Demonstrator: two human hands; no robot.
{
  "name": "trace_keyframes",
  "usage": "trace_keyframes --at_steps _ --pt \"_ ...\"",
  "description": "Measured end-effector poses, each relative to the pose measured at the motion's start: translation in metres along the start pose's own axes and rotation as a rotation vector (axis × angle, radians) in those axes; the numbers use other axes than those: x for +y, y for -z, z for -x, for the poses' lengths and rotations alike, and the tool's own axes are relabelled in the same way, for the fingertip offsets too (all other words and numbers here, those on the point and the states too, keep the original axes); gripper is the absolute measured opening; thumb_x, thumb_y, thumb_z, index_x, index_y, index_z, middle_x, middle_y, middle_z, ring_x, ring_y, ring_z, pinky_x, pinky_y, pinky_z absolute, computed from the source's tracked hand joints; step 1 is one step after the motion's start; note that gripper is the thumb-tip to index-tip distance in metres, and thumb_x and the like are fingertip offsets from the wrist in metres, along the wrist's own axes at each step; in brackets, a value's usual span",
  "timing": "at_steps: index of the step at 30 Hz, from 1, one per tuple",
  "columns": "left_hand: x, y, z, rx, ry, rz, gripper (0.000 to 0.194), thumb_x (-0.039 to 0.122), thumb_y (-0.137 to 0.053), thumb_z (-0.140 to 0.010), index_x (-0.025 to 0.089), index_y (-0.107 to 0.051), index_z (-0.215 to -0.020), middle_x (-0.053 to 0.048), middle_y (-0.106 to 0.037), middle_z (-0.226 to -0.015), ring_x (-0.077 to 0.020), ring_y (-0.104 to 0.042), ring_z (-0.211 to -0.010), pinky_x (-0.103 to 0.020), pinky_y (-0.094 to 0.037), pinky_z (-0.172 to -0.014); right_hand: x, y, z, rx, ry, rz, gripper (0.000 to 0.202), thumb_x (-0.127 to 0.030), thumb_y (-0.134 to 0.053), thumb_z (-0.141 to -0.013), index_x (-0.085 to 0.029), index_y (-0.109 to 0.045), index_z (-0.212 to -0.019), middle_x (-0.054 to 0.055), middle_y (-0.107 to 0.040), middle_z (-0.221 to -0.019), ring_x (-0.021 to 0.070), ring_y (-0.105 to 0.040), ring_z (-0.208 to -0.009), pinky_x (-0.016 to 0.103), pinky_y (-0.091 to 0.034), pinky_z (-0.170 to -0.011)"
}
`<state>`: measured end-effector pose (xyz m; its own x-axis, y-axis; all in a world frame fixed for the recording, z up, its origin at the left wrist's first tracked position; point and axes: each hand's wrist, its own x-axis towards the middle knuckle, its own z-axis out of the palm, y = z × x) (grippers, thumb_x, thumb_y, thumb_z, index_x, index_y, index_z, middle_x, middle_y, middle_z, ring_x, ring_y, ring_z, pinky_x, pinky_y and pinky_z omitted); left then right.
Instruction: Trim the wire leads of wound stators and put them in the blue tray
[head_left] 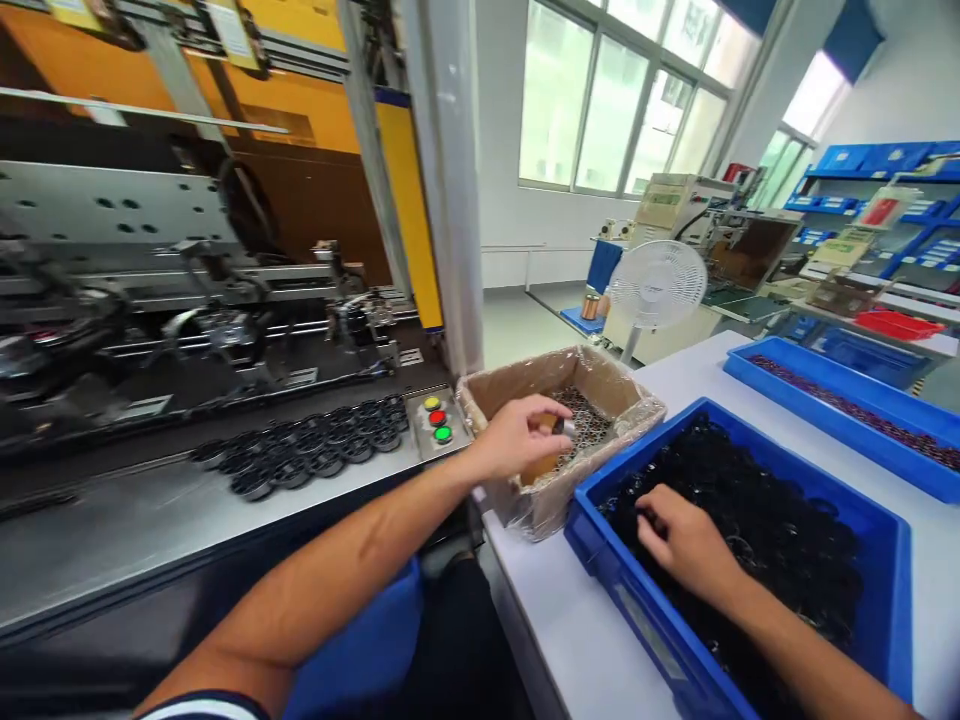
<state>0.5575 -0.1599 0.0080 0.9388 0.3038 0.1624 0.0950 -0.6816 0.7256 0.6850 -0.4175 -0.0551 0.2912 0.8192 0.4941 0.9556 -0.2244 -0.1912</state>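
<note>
My left hand (pixel 519 438) is over the plastic-lined cardboard box (pixel 495 388), fingers closed on a small metallic cylinder (pixel 564 427). Many small metal parts (pixel 592 425) lie inside that box. To the right, my right hand (pixel 671 530) reaches into a blue bin (pixel 896 600) of black ring-shaped parts (pixel 780 530). Its thumb and fingertips are pinched round something dark among the rings, too small to make out.
Rows of black rings (pixel 300 445) lie on the machine's metal ledge beside a button panel (pixel 437 420). A long blue tray (pixel 847 400) of reddish parts stands on the white table (pixel 600 630). Behind is a white fan (pixel 656 285).
</note>
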Motion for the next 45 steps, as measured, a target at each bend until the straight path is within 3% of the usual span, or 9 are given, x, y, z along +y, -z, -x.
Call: trace_keyframes --at_steps 3,5,9,12,20,25,33,45 --pt "-0.011 -0.013 0.077 -0.007 0.042 0.643 0.055 0.04 -0.077 -0.084 0.013 -0.065 -0.13 -0.007 -0.074 -0.094 -0.0131 -0.068 -0.073 -0.026 -0.054 -0.07 -0.034 0.011 -0.025 0.142 0.117 -0.117 0.011 -0.023 -0.054 -0.096 -0.019 -0.064 -0.097 0.002 -0.064 -0.078 0.0138 -0.061 -0.063 0.025 -0.051 -0.06" --pt "-0.014 -0.026 0.114 0.01 0.073 1.002 0.06 0.042 -0.087 -0.072 0.012 -0.07 -0.122 -0.007 -0.074 -0.094 -0.0111 -0.067 -0.072 -0.025 -0.054 -0.072 -0.067 0.015 -0.038 0.188 0.209 -0.227 0.008 -0.02 -0.059 -0.096 -0.02 -0.063 -0.103 0.001 -0.065 -0.082 0.0122 -0.061 -0.066 0.024 -0.051 -0.062" --pt "-0.012 -0.042 0.156 0.031 0.148 1.273 0.066 0.03 -0.099 -0.054 0.015 -0.075 -0.114 -0.006 -0.076 -0.096 -0.0105 -0.069 -0.078 -0.026 -0.056 -0.079 -0.125 0.011 -0.037 0.18 0.36 -0.449 0.014 -0.011 -0.061 -0.095 -0.021 -0.062 -0.106 0.002 -0.066 -0.092 0.0117 -0.064 -0.08 0.022 -0.053 -0.071" --pt "-0.007 -0.049 0.173 0.04 0.166 1.354 0.08 0.024 -0.103 -0.041 0.017 -0.075 -0.116 -0.004 -0.076 -0.096 -0.0114 -0.07 -0.079 -0.027 -0.057 -0.078 -0.142 0.003 -0.024 0.133 0.407 -0.527 0.018 -0.008 -0.061 -0.095 -0.019 -0.061 -0.109 0.004 -0.065 -0.097 0.0132 -0.065 -0.089 0.023 -0.054 -0.078" --pt "-0.001 -0.063 0.182 0.091 0.062 1.421 0.072 0.017 -0.102 -0.039 0.015 -0.075 -0.105 -0.002 -0.075 -0.091 -0.011 -0.069 -0.079 -0.029 -0.056 -0.084 -0.142 0.002 -0.009 0.144 0.522 -0.5 0.037 0.006 -0.062 -0.089 -0.011 -0.063 -0.121 0.011 -0.063 -0.107 0.0176 -0.063 -0.099 0.03 -0.052 -0.084" --pt "-0.001 -0.06 0.185 0.153 0.054 1.359 0.072 0.019 -0.103 -0.039 0.014 -0.076 -0.105 -0.003 -0.074 -0.088 -0.011 -0.069 -0.078 -0.028 -0.056 -0.083 -0.139 0.004 -0.009 0.085 0.59 -0.408 0.048 -0.001 -0.065 -0.089 -0.011 -0.056 -0.134 0.014 -0.06 -0.115 0.0225 -0.062 -0.106 0.034 -0.054 -0.089" --pt "-0.004 -0.055 0.192 0.158 0.091 1.341 0.073 0.019 -0.103 -0.036 0.014 -0.078 -0.104 -0.003 -0.076 -0.088 -0.0119 -0.07 -0.078 -0.028 -0.057 -0.082 -0.137 -0.002 -0.01 0.117 0.664 -0.332 0.042 -0.002 -0.067 -0.091 -0.006 -0.056 -0.131 0.016 -0.06 -0.115 0.0234 -0.06 -0.109 0.036 -0.051 -0.094" --pt "-0.011 -0.054 0.193 0.083 0.159 1.382 0.077 0.018 -0.102 -0.036 0.015 -0.078 -0.109 -0.004 -0.079 -0.092 -0.0155 -0.074 -0.083 -0.036 -0.06 -0.093 -0.138 -0.001 -0.011 0.173 0.725 -0.199 0.036 -0.002 -0.071 -0.088 -0.004 -0.064 -0.123 0.015 -0.065 -0.107 0.0238 -0.064 -0.1 0.038 -0.056 -0.085"
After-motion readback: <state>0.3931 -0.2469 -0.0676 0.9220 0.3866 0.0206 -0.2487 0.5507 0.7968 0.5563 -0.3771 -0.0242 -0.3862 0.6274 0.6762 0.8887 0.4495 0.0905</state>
